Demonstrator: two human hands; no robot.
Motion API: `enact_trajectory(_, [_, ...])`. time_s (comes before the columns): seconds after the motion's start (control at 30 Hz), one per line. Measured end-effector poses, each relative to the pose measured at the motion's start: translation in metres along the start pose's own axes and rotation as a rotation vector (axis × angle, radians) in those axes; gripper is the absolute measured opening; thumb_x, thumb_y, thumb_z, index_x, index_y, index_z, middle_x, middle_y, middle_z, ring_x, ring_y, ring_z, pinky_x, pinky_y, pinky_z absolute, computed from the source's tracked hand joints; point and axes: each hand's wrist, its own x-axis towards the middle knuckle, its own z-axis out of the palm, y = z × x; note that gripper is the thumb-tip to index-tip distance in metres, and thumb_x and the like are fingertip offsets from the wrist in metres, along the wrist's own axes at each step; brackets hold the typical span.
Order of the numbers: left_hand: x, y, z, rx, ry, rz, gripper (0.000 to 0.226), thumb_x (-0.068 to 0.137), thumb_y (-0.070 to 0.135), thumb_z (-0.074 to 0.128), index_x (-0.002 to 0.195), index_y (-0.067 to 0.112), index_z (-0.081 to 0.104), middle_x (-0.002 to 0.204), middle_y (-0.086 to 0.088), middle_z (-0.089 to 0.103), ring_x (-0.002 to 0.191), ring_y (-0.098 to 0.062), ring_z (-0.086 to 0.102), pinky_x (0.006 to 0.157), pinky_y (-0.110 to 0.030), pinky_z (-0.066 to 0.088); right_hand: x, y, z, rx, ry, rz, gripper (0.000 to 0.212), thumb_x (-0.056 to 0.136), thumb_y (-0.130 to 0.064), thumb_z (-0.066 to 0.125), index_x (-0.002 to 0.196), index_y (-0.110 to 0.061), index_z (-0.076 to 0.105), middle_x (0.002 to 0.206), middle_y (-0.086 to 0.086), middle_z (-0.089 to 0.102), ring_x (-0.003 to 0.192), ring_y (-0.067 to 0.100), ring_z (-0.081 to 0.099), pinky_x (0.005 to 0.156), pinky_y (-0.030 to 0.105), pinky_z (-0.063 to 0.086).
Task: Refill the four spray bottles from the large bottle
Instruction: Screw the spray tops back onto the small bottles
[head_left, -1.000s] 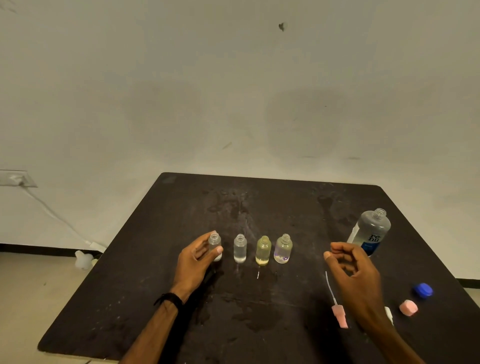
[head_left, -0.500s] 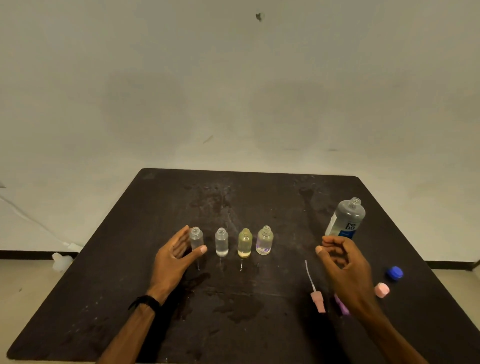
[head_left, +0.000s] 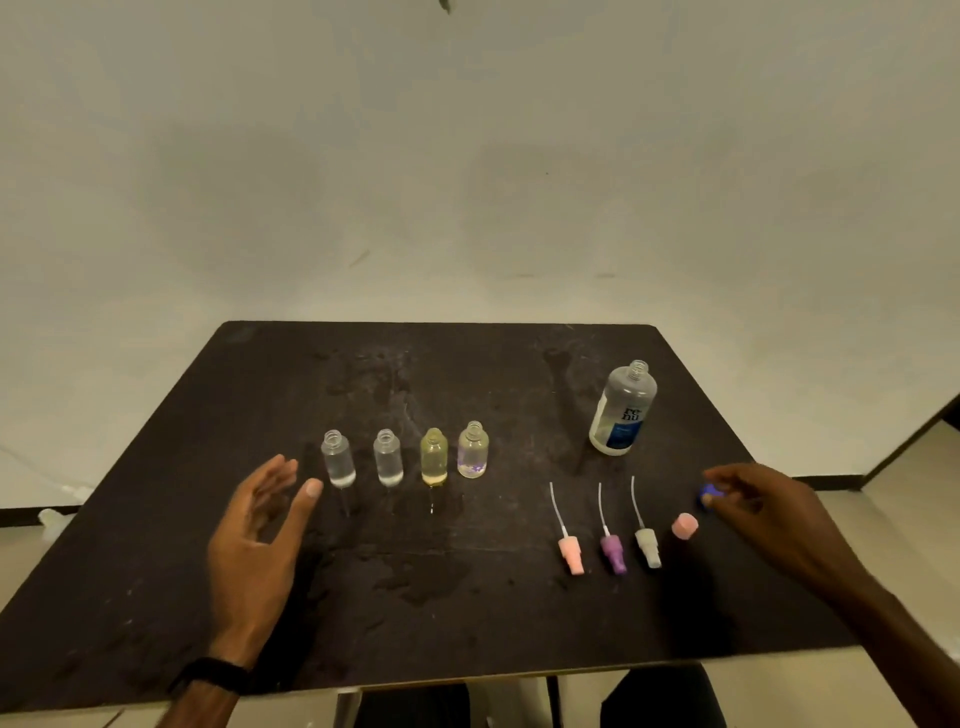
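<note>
The right hand (head_left: 763, 499) has its fingers curled round the blue cap (head_left: 709, 491) at the right edge of the dark surface (head_left: 208, 597), pinching it by the look of it, though the fingers hide most of the cap. The left hand (head_left: 260, 525) hangs with fingers spread and loose just left of the row, touching nothing. The four small spray bottles (head_left: 405, 457) stand upright and uncapped in a line at the middle, each with only a little liquid at the bottom: two clear, one yellowish, one with a purple tint. The large bottle (head_left: 623, 410) stands open well to their right and farther back, partly filled. If the cap belongs to the large bottle, the sensible step is to set it aside clear of the pouring path. Then the large bottle wants a grip low on its body. The narrow necks are the hard part, so a slow tilt, mouth close over each neck, while the free hand steadies the small bottle, should limit spills. The surface already looks wet, so bottles may slide. Three spray tops (head_left: 608, 545) with long tubes and a pink cap (head_left: 684, 526) lie between the right hand and the row; a sweeping arm could knock them.
</note>
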Motion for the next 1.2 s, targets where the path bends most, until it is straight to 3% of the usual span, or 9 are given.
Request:
enact_trajectory(0.17, [-0.022, 0.006, 0.014, 0.022, -0.046, 0.012, 0.047, 0.084, 0.028, 0.074, 0.129, 0.024, 0.062, 0.121, 0.006, 0.070, 0.113, -0.006, 0.066, 0.099, -0.029, 0.055, -0.007, 0.014, 0.008, -0.117, -0.285, -0.070, 0.047, 0.082, -0.030, 0.075, 0.126, -0.032, 0.059, 0.115, -0.012, 0.058, 0.094, -0.001, 0.055, 0.078, 0.014, 0.043])
enact_trajectory(0.27, [-0.034, 0.010, 0.025, 0.049, -0.100, 0.017, 0.045, 0.084, 0.028, 0.075, 0.128, 0.028, 0.063, 0.120, 0.010, 0.069, 0.111, -0.002, 0.065, 0.096, -0.026, 0.055, -0.003, 0.013, 0.014, -0.171, -0.354, -0.077, 0.050, 0.082, -0.035, 0.075, 0.128, -0.038, 0.056, 0.120, -0.013, 0.058, 0.103, 0.002, 0.055, 0.090, 0.020, 0.047])
enact_trajectory(0.47, [-0.048, 0.013, 0.043, 0.028, -0.155, 0.005, 0.046, 0.081, 0.027, 0.078, 0.124, 0.028, 0.064, 0.119, 0.013, 0.070, 0.113, -0.004, 0.065, 0.099, -0.027, 0.051, 0.003, 0.010, 0.022, -0.190, -0.395, -0.074, 0.034, 0.088, -0.031, 0.069, 0.121, -0.033, 0.060, 0.115, -0.016, 0.056, 0.106, 0.003, 0.056, 0.095, 0.021, 0.046])
enact_trajectory(0.63, [-0.047, 0.023, 0.058, 0.052, -0.165, 0.051, 0.047, 0.078, 0.028, 0.082, 0.122, 0.032, 0.065, 0.120, 0.018, 0.069, 0.113, -0.004, 0.064, 0.097, -0.028, 0.054, 0.004, 0.006, 0.013, -0.169, -0.283, -0.137, 0.024, 0.088, -0.029, 0.069, 0.107, -0.039, 0.058, 0.102, -0.014, 0.059, 0.096, 0.005, 0.059, 0.076, 0.011, 0.039])
enact_trajectory(0.77, [-0.038, 0.037, 0.077, 0.105, -0.139, 0.165, 0.049, 0.078, 0.027, 0.084, 0.123, 0.030, 0.064, 0.120, 0.018, 0.067, 0.112, -0.007, 0.062, 0.092, -0.020, 0.050, 0.023, -0.048, -0.006, -0.040, -0.186, -0.257, 0.017, 0.088, -0.036, 0.068, 0.104, -0.041, 0.063, 0.096, -0.017, 0.062, 0.086, 0.001, 0.059, 0.070, 0.017, 0.046])
enact_trajectory(0.87, [-0.032, 0.048, 0.094, 0.102, -0.129, 0.208, 0.048, 0.080, 0.024, 0.084, 0.123, 0.026, 0.064, 0.113, 0.016, 0.068, 0.104, -0.007, 0.064, 0.085, -0.015, 0.050, 0.042, -0.103, -0.008, 0.066, -0.167, -0.432, 0.017, 0.089, -0.035, 0.069, 0.105, -0.033, 0.069, 0.092, -0.017, 0.066, 0.086, 0.004, 0.062, 0.071, 0.021, 0.050])
enact_trajectory(1.0, [-0.043, 0.046, 0.121, 0.058, -0.132, 0.056, 0.034, 0.081, 0.027, 0.082, 0.111, 0.029, 0.066, 0.087, 0.014, 0.073, 0.077, -0.003, 0.069, 0.068, -0.014, 0.051, 0.075, -0.172, 0.013, 0.020, -0.234, -0.637, 0.025, 0.087, -0.030, 0.070, 0.112, -0.025, 0.068, 0.101, -0.013, 0.066, 0.091, 0.004, 0.061, 0.078, 0.021, 0.051])
enact_trajectory(1.1, [-0.053, 0.027, 0.135, 0.123, -0.181, -0.043, 0.034, 0.081, 0.036, 0.082, 0.109, 0.034, 0.063, 0.083, 0.014, 0.073, 0.077, -0.001, 0.068, 0.068, -0.015, 0.051, 0.093, -0.211, 0.037, -0.053, -0.316, -0.728, 0.025, 0.090, -0.029, 0.068, 0.113, -0.020, 0.068, 0.107, -0.007, 0.065, 0.095, 0.006, 0.059, 0.084, 0.024, 0.051])
enact_trajectory(1.2, [-0.052, 0.017, 0.141, 0.241, -0.237, -0.073, 0.043, 0.083, 0.046, 0.077, 0.120, 0.040, 0.057, 0.085, 0.018, 0.070, 0.082, 0.007, 0.064, 0.071, -0.013, 0.051, 0.104, -0.235, 0.058, -0.159, -0.389, -0.752, 0.026, 0.089, -0.023, 0.067, 0.114, -0.017, 0.068, 0.111, -0.002, 0.066, 0.099, 0.011, 0.060, 0.089, 0.027, 0.051])
